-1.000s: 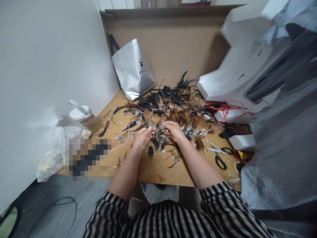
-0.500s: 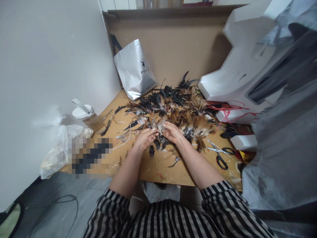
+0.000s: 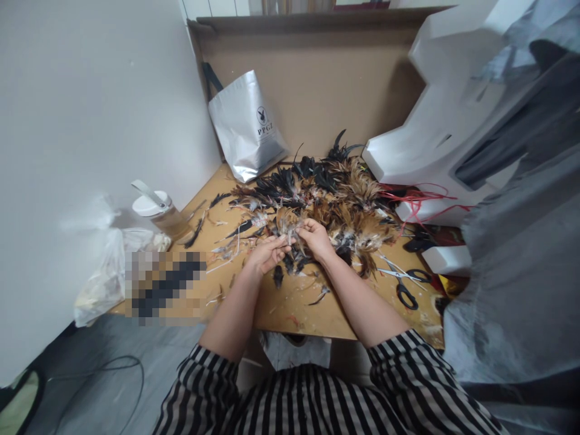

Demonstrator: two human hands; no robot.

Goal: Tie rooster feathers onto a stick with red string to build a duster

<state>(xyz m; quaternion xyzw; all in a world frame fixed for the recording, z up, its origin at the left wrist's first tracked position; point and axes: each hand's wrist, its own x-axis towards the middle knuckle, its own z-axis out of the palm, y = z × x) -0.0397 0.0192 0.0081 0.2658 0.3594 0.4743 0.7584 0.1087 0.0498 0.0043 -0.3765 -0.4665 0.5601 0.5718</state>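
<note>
Over the near side of the feather pile, my left hand (image 3: 269, 252) pinches a small brownish-grey bunch of feathers (image 3: 286, 226) by its lower end. Just right of it, my right hand (image 3: 316, 240) is closed, thumb and fingertips pressed together at the bunch's edge; whatever lies between those fingertips is too small to make out clearly. Brown feathers (image 3: 362, 226) with pale fluffy bases lie beyond and to the right of my hands. Dark, glossy feathers (image 3: 281, 181) spread farther back. Loose dark feathers (image 3: 278, 278) lie below my fingers on the table.
Scissors (image 3: 402, 284) with black handles lie at the right. Red ties (image 3: 417, 199) hang by a white machine (image 3: 399, 151). A silver bag (image 3: 242, 130) leans at the back left, with a lidded cup (image 3: 165, 211) and a plastic bag (image 3: 102, 284) on the left.
My right hand has drawn its fingers in and shifted slightly, pinching at the bunch. The left hand stays nearly in place, holding the feathers.
</note>
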